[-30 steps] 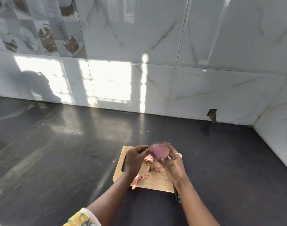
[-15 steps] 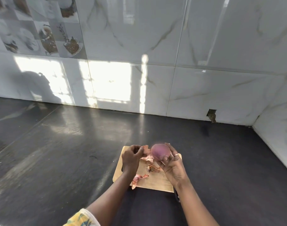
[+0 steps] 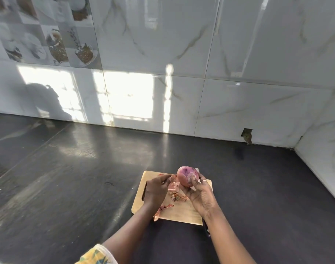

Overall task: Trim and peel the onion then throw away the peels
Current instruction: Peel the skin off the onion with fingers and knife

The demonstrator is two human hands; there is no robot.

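Onion (image 3: 187,176) is gripped over the cutting board (image 3: 183,214) far edge by right hand (image 3: 200,195); peel (image 3: 173,184) is pinched off by left hand (image 3: 156,189); peeling seems nearly done, binning next

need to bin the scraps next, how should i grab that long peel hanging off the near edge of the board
Pinch the long peel at its lower end, which overhangs the cutting board's near edge. Come from the front with the left hand: that tip is off the wood, so fingers can get under it.
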